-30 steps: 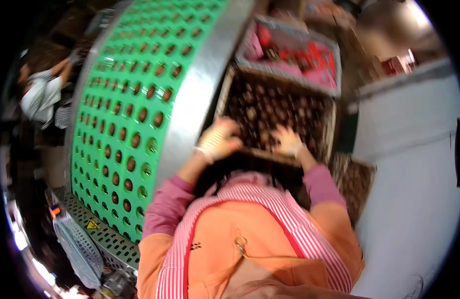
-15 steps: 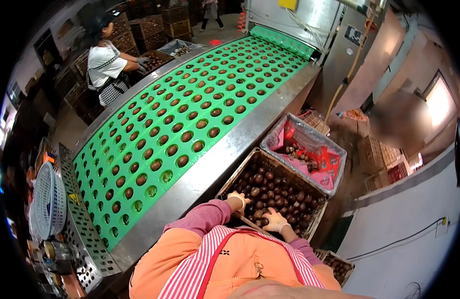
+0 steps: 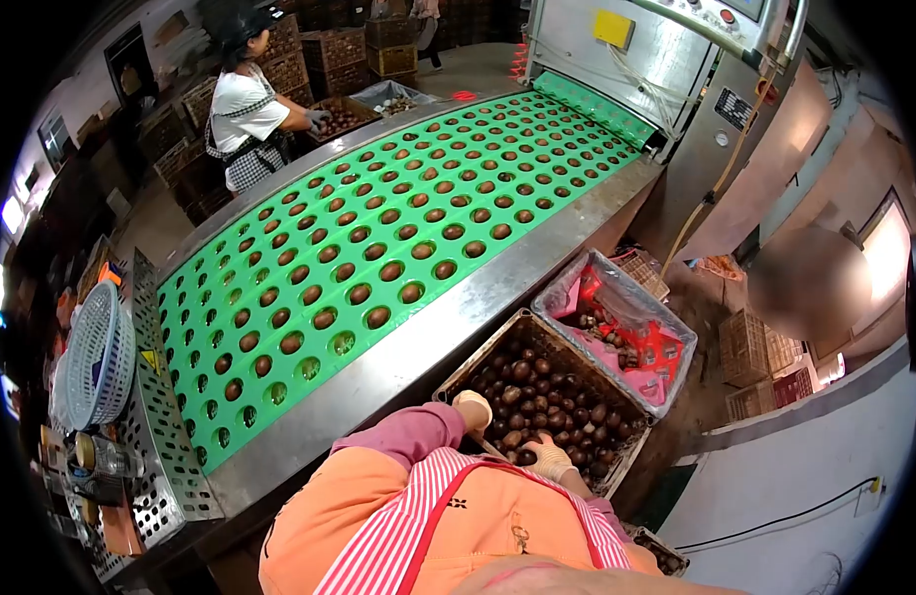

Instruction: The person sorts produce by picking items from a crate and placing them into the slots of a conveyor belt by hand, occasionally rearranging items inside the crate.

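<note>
A crate (image 3: 624, 474) of dark brown, round nuts (image 3: 567, 402) stands against the near side of a machine with a green belt (image 3: 309, 288). My left hand (image 3: 473, 409), in a pale glove, is at the crate's left edge; its fingers are mostly hidden. My right hand (image 3: 549, 457), also gloved, lies among the nuts near the front edge, its fingers curled round a dark nut (image 3: 526, 456). Single nuts sit in many of the belt's round pockets, while several pockets at the near left hold none.
A lined bin (image 3: 666, 392) with red and pink plastic adjoins the crate. Across the belt a person (image 3: 247, 114) reaches into another crate. Blue-white baskets (image 3: 101, 357) stand at the left. The machine's metal housing (image 3: 616, 59) rises at the belt's far end.
The view has swung up and toward the belt, then shifted slightly. My right hand has closed round a nut. The nuts on the belt have moved a little.
</note>
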The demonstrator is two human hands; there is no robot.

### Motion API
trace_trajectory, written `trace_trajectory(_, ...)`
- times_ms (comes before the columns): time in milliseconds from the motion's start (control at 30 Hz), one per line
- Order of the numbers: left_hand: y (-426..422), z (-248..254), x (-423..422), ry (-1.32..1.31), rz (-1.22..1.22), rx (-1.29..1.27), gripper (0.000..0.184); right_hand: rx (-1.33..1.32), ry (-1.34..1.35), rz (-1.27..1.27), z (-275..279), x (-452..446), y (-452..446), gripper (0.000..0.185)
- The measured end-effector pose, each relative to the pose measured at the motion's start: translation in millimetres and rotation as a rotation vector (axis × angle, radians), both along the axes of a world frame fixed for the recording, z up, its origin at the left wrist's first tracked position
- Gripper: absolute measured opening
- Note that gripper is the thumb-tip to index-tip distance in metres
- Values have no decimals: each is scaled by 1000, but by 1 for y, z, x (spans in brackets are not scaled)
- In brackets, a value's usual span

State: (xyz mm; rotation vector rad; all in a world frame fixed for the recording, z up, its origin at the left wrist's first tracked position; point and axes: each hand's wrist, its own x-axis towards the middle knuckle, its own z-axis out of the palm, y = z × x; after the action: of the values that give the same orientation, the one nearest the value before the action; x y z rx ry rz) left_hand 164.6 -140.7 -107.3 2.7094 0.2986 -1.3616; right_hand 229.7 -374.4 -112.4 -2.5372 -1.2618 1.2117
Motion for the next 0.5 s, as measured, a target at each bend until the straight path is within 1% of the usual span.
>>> trace_trajectory(33,0,-6,1,-33,25,12,37,14,9,5,-3,2,-2,70)
trace_trajectory(133,-3,-9,4,-2,43,45,41,34,20,-6,-6,6,-3,72)
trace_trajectory(167,-3,-8,4,-35,61,64,41,32,28,-26,-5,6,-2,73)
trace_trajectory(267,8,8,-11,-54,8,-82,41,80,17,-84,-11,0,-4,74)
trace_trajectory(300,16,-15,-5,-22,24,-158,57,112,-1,-105,-12,-4,-6,74)
trace_trajectory(333,18,-13,-8,-136,76,-265,63,144,-19,-125,-14,-8,-8,73)
trace_trajectory(400,32,-7,-15,-368,194,-474,75,330,-85,-173,-33,-5,-19,73)
trace_trajectory(433,34,0,-15,-446,248,-565,79,364,-96,-344,-29,-7,-17,68)
trace_trajectory(467,34,6,-20,-611,310,-687,66,450,-96,-454,-33,-8,-18,67)
trace_trajectory(500,26,5,-24,-704,469,-836,60,629,154,-645,-7,-20,-15,64)
